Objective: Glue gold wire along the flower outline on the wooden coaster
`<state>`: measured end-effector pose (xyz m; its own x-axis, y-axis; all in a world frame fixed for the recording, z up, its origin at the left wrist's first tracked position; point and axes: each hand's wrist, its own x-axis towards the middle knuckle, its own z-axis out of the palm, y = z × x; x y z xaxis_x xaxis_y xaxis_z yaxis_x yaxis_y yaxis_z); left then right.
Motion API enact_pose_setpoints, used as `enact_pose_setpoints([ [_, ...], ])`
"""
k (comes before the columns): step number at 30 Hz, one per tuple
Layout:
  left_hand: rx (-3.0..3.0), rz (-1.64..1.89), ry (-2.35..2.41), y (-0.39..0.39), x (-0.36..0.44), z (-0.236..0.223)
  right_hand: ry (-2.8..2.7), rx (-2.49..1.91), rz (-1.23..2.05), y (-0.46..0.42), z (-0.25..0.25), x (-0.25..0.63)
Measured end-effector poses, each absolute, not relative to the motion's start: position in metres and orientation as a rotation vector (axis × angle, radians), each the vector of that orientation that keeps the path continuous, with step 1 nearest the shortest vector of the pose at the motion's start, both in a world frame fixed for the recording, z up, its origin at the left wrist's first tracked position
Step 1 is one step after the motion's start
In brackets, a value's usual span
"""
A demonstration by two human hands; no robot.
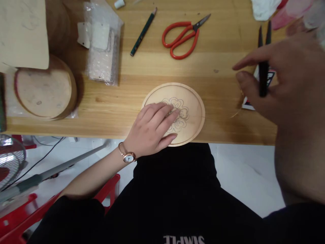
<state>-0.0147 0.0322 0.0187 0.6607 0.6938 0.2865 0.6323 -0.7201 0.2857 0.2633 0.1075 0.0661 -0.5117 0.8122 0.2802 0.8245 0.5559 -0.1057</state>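
At the centre of the frame, we lay our left hand (153, 127) on the round wooden plate (196, 101), fingers spread loosely over its flower drawing (183, 113). At the right, our right hand (286, 79) is closed around black tweezers (263, 76), thumb and forefinger tips apart and tweezer tips parted. At the upper centre we see red-handled scissors (195, 29) beside a dark pencil (143, 33); at the upper left, a plastic bag (115, 51).
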Motion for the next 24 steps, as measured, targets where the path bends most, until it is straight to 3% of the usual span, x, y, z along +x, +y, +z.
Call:
enact_pose_setpoints([
  [5,2.710,0.572,1.111,0.029,-0.015,0.018,-2.561,-1.029,0.081,0.065,0.059,0.233],
  [10,2.628,0.530,1.131,0.021,-0.013,0.022,-2.446,-1.145,0.296,0.050,0.042,0.209],
  [24,2.608,0.564,1.248,0.017,-0.004,0.019,-2.396,-1.181,0.402,0.046,0.036,0.203],
])
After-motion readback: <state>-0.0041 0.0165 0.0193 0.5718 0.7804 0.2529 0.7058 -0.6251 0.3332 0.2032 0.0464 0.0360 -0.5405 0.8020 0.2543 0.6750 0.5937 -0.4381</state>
